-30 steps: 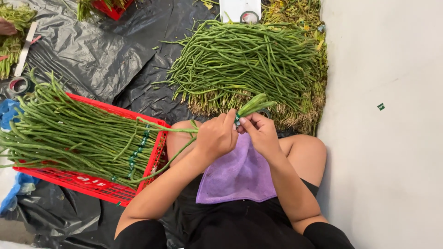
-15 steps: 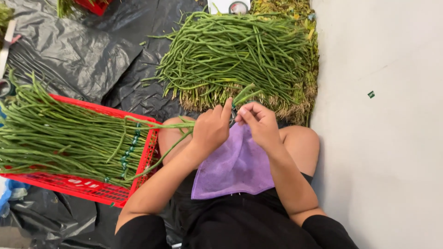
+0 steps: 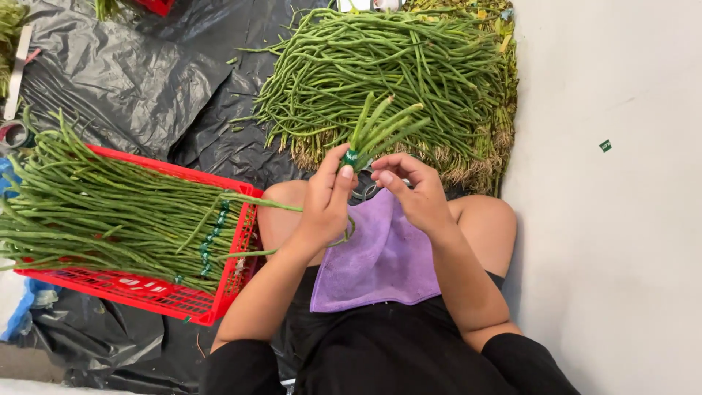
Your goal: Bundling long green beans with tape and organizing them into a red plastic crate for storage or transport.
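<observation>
My left hand grips a small bunch of long green beans at a green band near its ends, the tips fanning up and to the right. My right hand hovers just right of the band, fingers curled, touching or nearly touching the bunch. A purple cloth lies across my lap under both hands. Beyond my knees lies a big loose pile of long beans on black plastic sheeting.
A red plastic crate on my left holds banded bunches of long beans. Black plastic sheeting covers the floor ahead and left. Bare pale floor runs along the right. A roll of tape sits at the far left.
The bunch has been lifted slightly and its tips now fan out above my hands. My right hand has opened away from the band a little.
</observation>
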